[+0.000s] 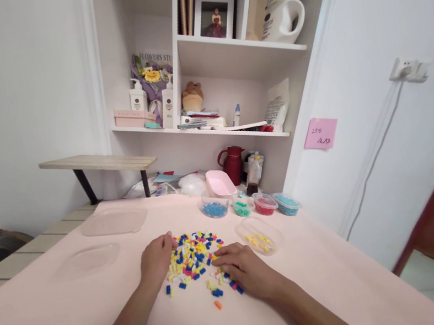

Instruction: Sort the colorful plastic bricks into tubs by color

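Observation:
A spread-out pile of small bricks in blue, yellow, white and pink lies on the pink-covered table. My left hand rests against the pile's left edge, its thumb side up; most of its fingers are turned away from view. On the right side of the pile, my right hand reaches over with its fingers stretched out, the tips touching bricks. Some bricks are partly hidden beneath it. An orange brick sits apart, nearest to me. Just beyond my right hand, a clear shallow tray holds yellow bricks.
Behind the pile stand tubs of blue pieces, green pieces, red pieces and light-blue pieces. A pink container, dark red jug and bottle are farther back. Clear lids lie left.

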Demonstrator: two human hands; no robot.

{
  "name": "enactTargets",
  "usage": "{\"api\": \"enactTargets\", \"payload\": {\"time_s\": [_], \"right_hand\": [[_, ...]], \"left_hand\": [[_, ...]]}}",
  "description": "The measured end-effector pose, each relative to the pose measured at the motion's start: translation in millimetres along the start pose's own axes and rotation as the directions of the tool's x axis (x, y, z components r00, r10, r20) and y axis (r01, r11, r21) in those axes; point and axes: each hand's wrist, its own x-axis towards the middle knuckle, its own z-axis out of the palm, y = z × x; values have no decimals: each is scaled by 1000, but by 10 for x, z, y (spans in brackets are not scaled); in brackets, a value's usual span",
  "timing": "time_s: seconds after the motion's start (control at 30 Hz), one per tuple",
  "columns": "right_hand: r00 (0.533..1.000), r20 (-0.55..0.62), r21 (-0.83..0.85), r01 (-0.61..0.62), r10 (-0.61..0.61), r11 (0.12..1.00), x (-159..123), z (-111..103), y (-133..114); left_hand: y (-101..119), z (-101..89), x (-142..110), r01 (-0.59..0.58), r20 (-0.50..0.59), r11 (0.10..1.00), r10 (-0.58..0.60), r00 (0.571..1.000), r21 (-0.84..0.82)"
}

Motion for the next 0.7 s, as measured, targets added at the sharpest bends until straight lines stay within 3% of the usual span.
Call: {"api": "enactTargets", "payload": {"time_s": [0.37,0.6,0.7], "right_hand": [[997,-60,46,55,-52,997,22,-29,-51],[968,-249,40,-10,20,999,-20,-271,-46],[958,-281,51,-39,52,998,-25,-275,-17]], "left_hand": [[8,-1,-2,8,0,1000,-8,1000,-11],[29,-18,-14,12,11,1000,-12,1000,-5],[45,-27,-27,15,14,1000,-15,1000,0]]}}
